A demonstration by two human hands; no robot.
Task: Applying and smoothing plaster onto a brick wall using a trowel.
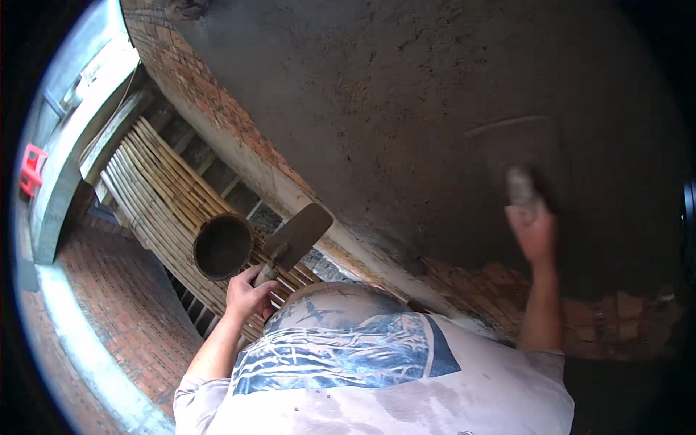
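Observation:
My right hand (pixel 535 226) is closed round the handle of a plastering trowel (pixel 520 185), whose blade lies against the dark, wet plaster (pixel 406 109) on the wall. The blade is smeared by motion. In my left hand (pixel 250 296) is a second flat tool, a trowel (pixel 301 235) with a broad rounded blade, held by its short handle in front of my belly. Just beyond that hand a round bucket (pixel 223 246) stands on the bamboo planking; its inside looks dark grey, and I cannot make out how full it is.
Bamboo poles (pixel 156 196) laid side by side form a platform at the left. Bare brick (pixel 196 72) borders the plaster, and a pale ledge (pixel 283 196) runs along its lower side. A brick wall (pixel 116 290) lies at the lower left. A red plastic stool (pixel 32 170) stands far left.

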